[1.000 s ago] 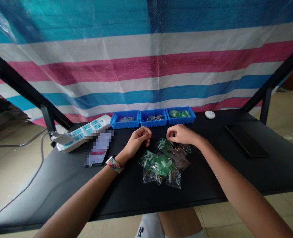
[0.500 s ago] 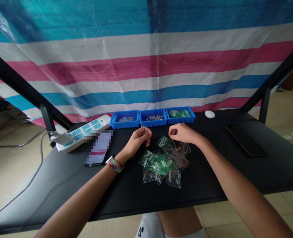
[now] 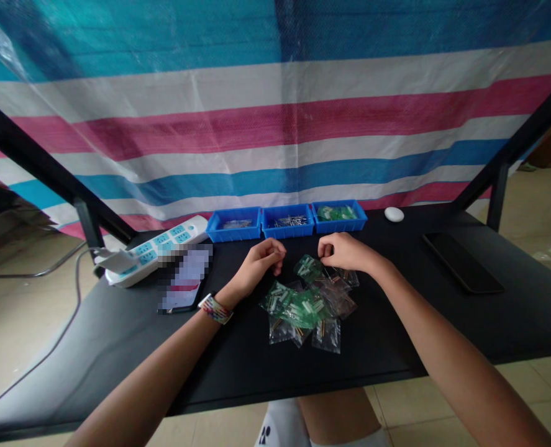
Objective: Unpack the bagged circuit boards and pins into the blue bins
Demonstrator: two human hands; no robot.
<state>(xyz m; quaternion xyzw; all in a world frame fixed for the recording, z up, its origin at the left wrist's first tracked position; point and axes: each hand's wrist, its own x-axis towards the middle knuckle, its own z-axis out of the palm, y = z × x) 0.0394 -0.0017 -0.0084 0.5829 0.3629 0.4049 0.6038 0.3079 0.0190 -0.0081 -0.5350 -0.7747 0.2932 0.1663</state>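
My left hand [image 3: 263,257] rests on the black table, left of the small bags, its fingers curled in toward the thumb. Whatever it may hold is hidden. Across from it, my right hand [image 3: 343,249] is pinched closed just above the pile, by a green bag [image 3: 309,267]. A thin metal pin [image 3: 329,272] shows faintly below its fingertips; I cannot tell whether the fingers grip it. Below lie several clear and green plastic bags, among them a green one [image 3: 305,308] with pale plugs inside and a clear one [image 3: 326,336] with brass-coloured pieces.
Three blue bins stand along the back: the left bin [image 3: 234,234] holds clear bags, the middle bin [image 3: 288,231] metal pins, the right bin [image 3: 340,224] green bags. A power strip [image 3: 163,245] and phone [image 3: 187,279] lie left; a dark phone [image 3: 464,262] and white oval object [image 3: 394,214] right.
My right hand has shifted very slightly right and down, and the thin metal pin below its fingertips shows less clearly. My left hand and the bags look still.
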